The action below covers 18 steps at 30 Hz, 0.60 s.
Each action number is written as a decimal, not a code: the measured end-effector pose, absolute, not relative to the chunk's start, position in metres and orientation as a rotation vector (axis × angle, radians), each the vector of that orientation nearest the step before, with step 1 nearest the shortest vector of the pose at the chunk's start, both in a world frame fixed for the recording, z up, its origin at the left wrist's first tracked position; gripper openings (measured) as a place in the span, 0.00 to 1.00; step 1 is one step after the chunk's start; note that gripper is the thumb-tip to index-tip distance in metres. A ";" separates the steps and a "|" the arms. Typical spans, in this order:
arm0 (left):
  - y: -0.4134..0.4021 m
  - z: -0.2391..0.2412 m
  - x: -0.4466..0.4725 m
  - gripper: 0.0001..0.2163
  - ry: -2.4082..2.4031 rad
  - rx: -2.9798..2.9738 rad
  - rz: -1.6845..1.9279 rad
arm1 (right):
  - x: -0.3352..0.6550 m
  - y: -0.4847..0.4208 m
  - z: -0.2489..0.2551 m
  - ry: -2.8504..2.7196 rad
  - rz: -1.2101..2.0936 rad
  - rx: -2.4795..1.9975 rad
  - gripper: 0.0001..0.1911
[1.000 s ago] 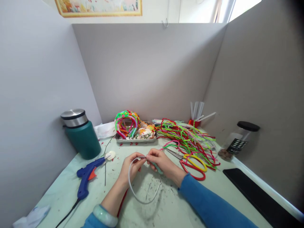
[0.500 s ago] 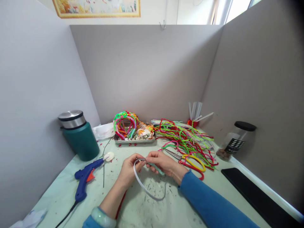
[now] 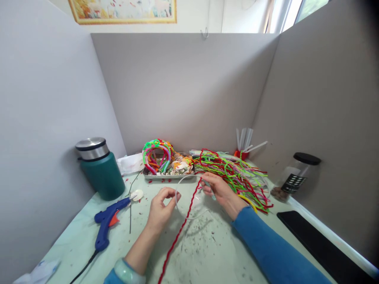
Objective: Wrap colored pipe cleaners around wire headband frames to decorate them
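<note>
A thin white headband (image 3: 192, 218) curves between my two hands above the table. The thumb and forefinger of my left hand (image 3: 161, 205) close on its left side. My right hand (image 3: 218, 190), raised to the right, pinches the end of a long red fuzzy pipe cleaner (image 3: 183, 225), which trails down toward the front edge. Also in the right hand is the headband's other end; a bit of pale green wrapping (image 3: 213, 197) shows below its fingers, mostly hidden.
A blue glue gun (image 3: 103, 225) and a green flask (image 3: 102, 173) stand left. Behind is a metal tray (image 3: 168, 177) with wrapped headbands (image 3: 156, 156). Loose pipe cleaners (image 3: 233, 173) partly cover yellow-handled scissors (image 3: 248, 202). A jar (image 3: 293, 177) and black slab (image 3: 314, 240) lie right.
My right hand has moved up and right, away from the left, and has taken hold of the red pipe cleaner, lifting its end. The headband has shifted upward with it.
</note>
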<state>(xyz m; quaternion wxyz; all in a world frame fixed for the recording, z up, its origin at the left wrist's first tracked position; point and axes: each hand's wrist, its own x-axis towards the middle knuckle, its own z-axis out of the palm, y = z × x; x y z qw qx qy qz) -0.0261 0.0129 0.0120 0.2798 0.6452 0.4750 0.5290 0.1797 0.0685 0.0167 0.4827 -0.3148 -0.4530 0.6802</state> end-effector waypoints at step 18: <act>0.013 0.009 -0.027 0.32 0.826 1.065 0.933 | 0.207 0.045 0.077 -1.285 1.346 -0.665 0.08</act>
